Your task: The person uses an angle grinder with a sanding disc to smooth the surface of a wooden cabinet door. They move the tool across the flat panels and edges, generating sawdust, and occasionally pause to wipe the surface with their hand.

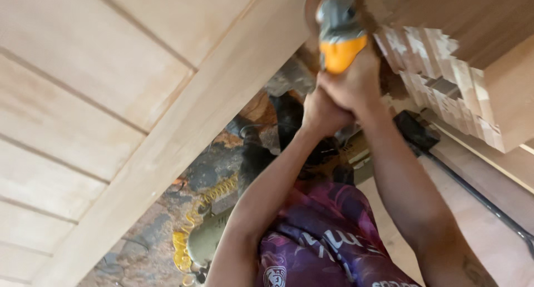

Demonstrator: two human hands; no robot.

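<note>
- Two bare forearms rise from the bottom edge of the view, over a purple patterned shirt with white lettering (328, 237) that fills the lower middle.
- Both hands meet high in the middle: the left hand (322, 112) is wrapped shut around the lower end of the tool's handle, its fingers curled tight.
- Above and partly over it, the right hand (356, 81) is closed around the same handle, just under the yellow part of the tool.
- One grey and yellow handheld power sander (339, 34) stands upright in that double grip, its head near the top edge and pressed against the wood there; the disc end is blurred.
- Beside the tool on the right, a pale wooden piece with a stepped, block-carved edge (439, 81) runs down to the right.
- Left of the hands, a broad pale timber frame with grooved panels (111, 109) crosses the view on a slant.
- Farther off, under the arms, a coiled yellow hose (194, 220) lies on dark, stained ground (150, 242).
- At the right, a dark metal bar (478, 198) lies across a light board.
</note>
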